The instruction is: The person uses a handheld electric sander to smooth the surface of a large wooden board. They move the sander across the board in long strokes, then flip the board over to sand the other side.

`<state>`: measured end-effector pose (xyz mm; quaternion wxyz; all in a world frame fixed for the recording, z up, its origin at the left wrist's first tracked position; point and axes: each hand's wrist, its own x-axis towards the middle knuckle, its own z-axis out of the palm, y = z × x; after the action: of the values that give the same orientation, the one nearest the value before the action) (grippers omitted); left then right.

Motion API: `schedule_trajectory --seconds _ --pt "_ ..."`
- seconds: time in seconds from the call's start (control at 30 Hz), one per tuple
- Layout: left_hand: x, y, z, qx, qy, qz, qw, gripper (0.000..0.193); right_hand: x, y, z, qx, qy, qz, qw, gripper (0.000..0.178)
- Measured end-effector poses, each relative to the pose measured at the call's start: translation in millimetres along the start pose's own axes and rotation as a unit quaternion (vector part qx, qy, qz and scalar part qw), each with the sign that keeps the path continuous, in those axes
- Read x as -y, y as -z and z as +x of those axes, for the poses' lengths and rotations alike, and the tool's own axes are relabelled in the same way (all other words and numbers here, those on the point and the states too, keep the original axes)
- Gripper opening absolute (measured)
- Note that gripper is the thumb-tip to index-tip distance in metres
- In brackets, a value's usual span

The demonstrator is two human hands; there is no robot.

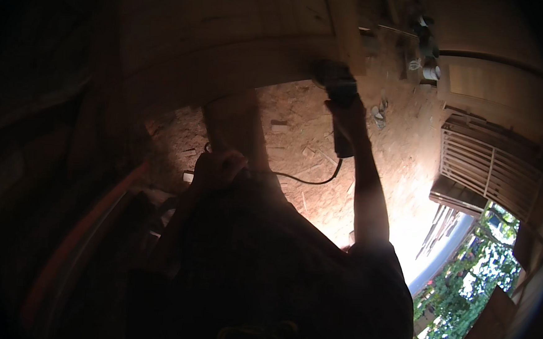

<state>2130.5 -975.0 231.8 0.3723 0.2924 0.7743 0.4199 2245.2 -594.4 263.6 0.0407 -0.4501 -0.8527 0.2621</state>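
Observation:
My right hand (350, 117) is wrapped round the body of a dark corded angle grinder (343, 146). The tool's head lies at the near right edge of a large wooden panel (222, 54); shadow and blur hide its disc. From the rear end of the grinder a black power cord (308, 182) curves left to my left hand (225, 166). That hand is closed round the cord in front of my body, and a small loop sticks out beyond it. Much of the panel is in deep shade.
Wood scraps (279, 126) and sawdust litter the floor below the panel. A slatted wooden frame (489, 161) stands at the right, near bright daylight and green foliage (462, 305). Cans and small items (431, 70) sit at the far right. A reddish curved strip (104, 209) runs along the left.

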Motion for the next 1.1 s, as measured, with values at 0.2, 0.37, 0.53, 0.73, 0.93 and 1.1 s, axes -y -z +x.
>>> schedule_trajectory --seconds 0.2,0.37,0.53,0.73,0.93,1.1 --pt "-23 -6 5 0.089 0.039 0.013 0.995 0.031 -58 18 43 0.018 -0.053 0.074 0.996 0.045" --pt "9 4 11 -0.024 -0.055 0.129 0.990 0.036 97 -37 -25 0.147 0.060 0.040 0.987 0.073" --pt "50 13 15 0.006 0.003 0.107 0.994 0.029 109 -31 -7 0.158 0.082 -0.030 0.984 0.075" --pt "35 -20 20 -0.040 -0.058 0.178 0.981 0.022 -25 25 56 0.041 -0.027 0.033 0.998 0.062" --pt "42 -13 38 -0.048 -0.038 0.173 0.983 0.021 13 7 45 0.041 -0.005 0.045 0.998 0.064" --pt "50 -3 42 -0.016 -0.066 0.127 0.990 0.020 121 -57 5 0.184 0.046 -0.016 0.982 0.064"
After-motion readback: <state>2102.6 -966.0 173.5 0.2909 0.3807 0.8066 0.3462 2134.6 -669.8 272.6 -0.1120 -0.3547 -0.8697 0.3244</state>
